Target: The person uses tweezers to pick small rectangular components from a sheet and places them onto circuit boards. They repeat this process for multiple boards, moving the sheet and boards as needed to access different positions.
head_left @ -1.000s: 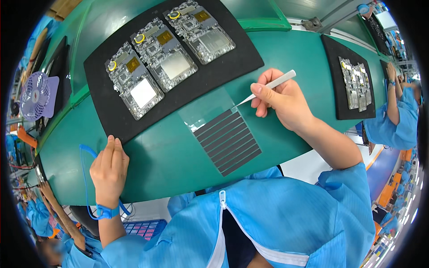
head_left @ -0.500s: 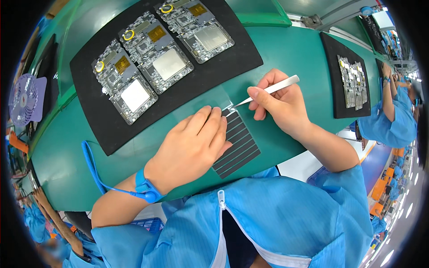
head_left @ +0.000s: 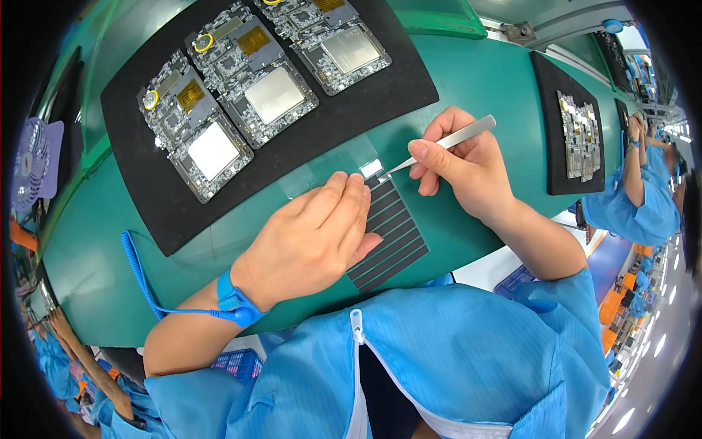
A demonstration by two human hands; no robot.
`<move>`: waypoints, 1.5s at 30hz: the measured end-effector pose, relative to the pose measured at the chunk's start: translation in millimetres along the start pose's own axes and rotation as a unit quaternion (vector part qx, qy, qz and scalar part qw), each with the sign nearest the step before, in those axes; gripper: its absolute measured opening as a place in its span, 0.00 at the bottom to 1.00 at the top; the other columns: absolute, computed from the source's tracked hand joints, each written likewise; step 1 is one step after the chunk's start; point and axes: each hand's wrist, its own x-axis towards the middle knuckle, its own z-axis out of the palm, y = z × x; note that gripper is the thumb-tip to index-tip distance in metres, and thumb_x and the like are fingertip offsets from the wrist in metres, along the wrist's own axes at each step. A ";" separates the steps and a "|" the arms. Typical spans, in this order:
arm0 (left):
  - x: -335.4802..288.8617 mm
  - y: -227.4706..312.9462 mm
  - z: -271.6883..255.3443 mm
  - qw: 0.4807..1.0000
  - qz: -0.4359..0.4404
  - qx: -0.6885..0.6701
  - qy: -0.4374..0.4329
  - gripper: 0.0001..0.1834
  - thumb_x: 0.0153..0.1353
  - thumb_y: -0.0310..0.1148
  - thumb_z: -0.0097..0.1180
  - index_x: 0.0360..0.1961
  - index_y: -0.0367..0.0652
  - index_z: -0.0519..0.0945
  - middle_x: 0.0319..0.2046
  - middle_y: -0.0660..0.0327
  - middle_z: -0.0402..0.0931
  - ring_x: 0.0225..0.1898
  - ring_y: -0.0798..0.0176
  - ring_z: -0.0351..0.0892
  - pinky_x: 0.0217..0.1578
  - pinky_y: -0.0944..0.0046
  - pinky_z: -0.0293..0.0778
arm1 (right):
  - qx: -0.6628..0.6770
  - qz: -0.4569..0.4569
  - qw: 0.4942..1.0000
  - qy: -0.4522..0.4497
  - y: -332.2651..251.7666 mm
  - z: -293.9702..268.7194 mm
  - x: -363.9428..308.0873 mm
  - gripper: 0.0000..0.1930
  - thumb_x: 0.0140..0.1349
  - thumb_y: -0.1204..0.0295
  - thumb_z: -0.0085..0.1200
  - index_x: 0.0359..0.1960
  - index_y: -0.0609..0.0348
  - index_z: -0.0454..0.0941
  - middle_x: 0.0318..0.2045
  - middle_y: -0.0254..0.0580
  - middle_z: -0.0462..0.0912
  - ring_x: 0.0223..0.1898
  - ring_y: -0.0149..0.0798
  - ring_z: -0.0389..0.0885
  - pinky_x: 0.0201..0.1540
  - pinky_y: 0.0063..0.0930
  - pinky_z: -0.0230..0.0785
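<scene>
My left hand (head_left: 314, 238) lies flat with its fingers stretched out together, pressing on a sheet of black adhesive-looking strips (head_left: 393, 245) and hiding its left part. Pinched in my right hand (head_left: 468, 168) is a pair of silver tweezers (head_left: 461, 136). Their fine tip touches or hovers just above the sheet's upper edge, beside my left fingertips; whether a strip is caught there is too small to tell. A clear film (head_left: 329, 167) extends beyond the strips, with a bright glint near the tweezer tip. A blue wrist strap (head_left: 238, 302) with a coiled cord circles my left wrist.
Beyond my hands, three circuit boards (head_left: 274, 96) with silver shields lie on a black mat (head_left: 157, 212). The green table (head_left: 475, 80) bears another black mat (head_left: 552, 146) with boards at the right. A purple fan (head_left: 33, 157) stands far left. Other people sit at both sides.
The view has shifted slightly, so the boards sit higher and further left. A bright patch now shows on the film by the tweezer tip. Both hands keep nearly the same pose.
</scene>
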 end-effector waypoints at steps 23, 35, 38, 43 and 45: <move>51.2 -48.4 12.6 0.975 -0.145 0.141 0.087 0.27 0.46 0.34 0.62 0.47 0.30 0.75 0.45 0.47 0.72 0.47 0.49 0.72 0.46 0.57 0.72 | 0.114 -0.172 0.978 -0.019 -37.6 1.0 126.2 0.14 0.61 0.70 0.55 0.39 0.63 0.63 0.20 0.47 0.79 0.15 0.30 0.76 0.17 0.19 0.67; 50.6 -52.0 13.4 0.976 -0.136 0.154 0.066 0.27 0.47 0.35 0.60 0.48 0.29 0.75 0.46 0.46 0.73 0.47 0.50 0.73 0.45 0.58 0.72 | 0.094 -0.152 0.984 -0.024 -36.9 -1.1 131.9 0.13 0.62 0.70 0.55 0.36 0.63 0.63 0.20 0.48 0.79 0.16 0.32 0.78 0.17 0.20 0.70; 50.7 -51.7 13.6 0.975 -0.140 0.161 0.067 0.27 0.47 0.36 0.60 0.48 0.30 0.75 0.45 0.47 0.73 0.46 0.50 0.73 0.45 0.58 0.72 | 0.094 -0.158 0.983 -0.029 -37.6 -0.6 132.4 0.13 0.62 0.70 0.55 0.35 0.63 0.63 0.20 0.48 0.79 0.16 0.31 0.78 0.17 0.19 0.70; 50.7 -51.9 15.0 0.975 -0.141 0.161 0.066 0.27 0.47 0.36 0.59 0.48 0.30 0.76 0.45 0.47 0.73 0.46 0.50 0.73 0.46 0.58 0.72 | 0.103 -0.166 0.980 -0.044 -35.9 -1.8 133.8 0.12 0.62 0.70 0.54 0.34 0.62 0.63 0.20 0.47 0.79 0.16 0.31 0.78 0.18 0.19 0.71; 50.7 -51.9 15.0 0.974 -0.141 0.162 0.067 0.27 0.47 0.36 0.59 0.48 0.30 0.76 0.45 0.47 0.73 0.46 0.50 0.73 0.46 0.58 0.72 | 0.105 -0.162 0.980 -0.043 -36.1 -1.3 133.9 0.12 0.62 0.70 0.54 0.34 0.61 0.63 0.20 0.47 0.79 0.16 0.31 0.78 0.17 0.19 0.70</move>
